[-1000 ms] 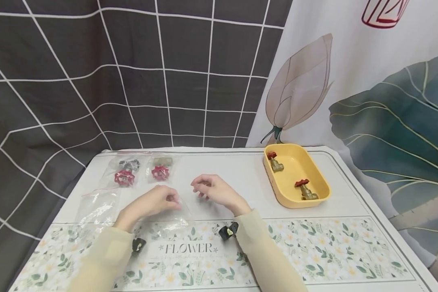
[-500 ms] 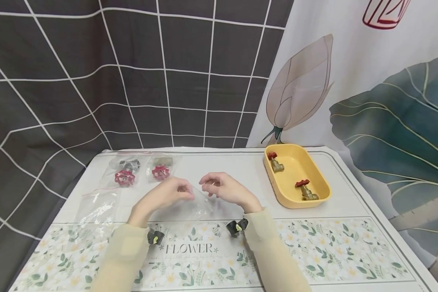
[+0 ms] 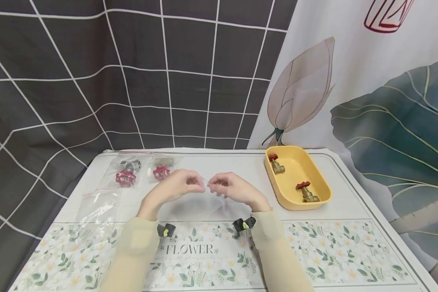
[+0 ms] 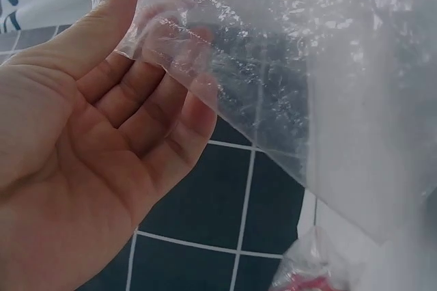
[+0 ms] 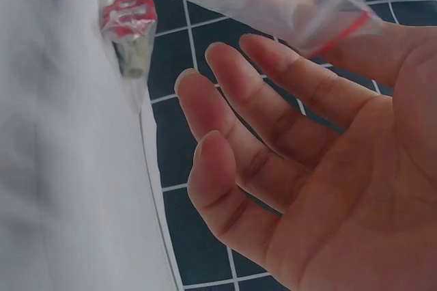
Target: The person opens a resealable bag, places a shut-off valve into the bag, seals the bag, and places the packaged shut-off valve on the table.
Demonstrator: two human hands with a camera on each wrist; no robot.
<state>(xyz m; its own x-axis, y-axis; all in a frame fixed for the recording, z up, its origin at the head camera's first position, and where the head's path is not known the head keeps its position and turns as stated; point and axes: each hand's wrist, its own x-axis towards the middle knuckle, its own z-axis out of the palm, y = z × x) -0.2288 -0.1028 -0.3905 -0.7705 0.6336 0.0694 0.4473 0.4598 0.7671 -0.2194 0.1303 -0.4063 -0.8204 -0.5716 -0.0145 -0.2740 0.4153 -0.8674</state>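
Observation:
My left hand (image 3: pixel 175 187) pinches a clear plastic bag (image 4: pixel 266 79) near one edge, in the air above the table's middle. In the left wrist view the bag spreads crinkled past my fingers. My right hand (image 3: pixel 239 190) faces the left, fingertips close together. In the right wrist view a red zip strip (image 5: pixel 345 35) on the bag crosses in front of my thumb. The right fingers (image 5: pixel 232 103) are loosely bent and apart from the bag; the bag covers the thumb tip, so its hold cannot be told.
Two bagged valves with red handwheels (image 3: pixel 125 177) (image 3: pixel 161 172) lie at the back left. A flat clear bag (image 3: pixel 96 211) lies in front of them. On the right, a yellow tray (image 3: pixel 292 205) holds two brass valves (image 3: pixel 278 167) (image 3: pixel 309 196). Dark gridded cloth (image 3: pixel 138 89) hangs behind.
The left hand has risen and moved right, lifting the bag from the table. My right hand has shifted slightly right, and the fingertips of both hands have come close together.

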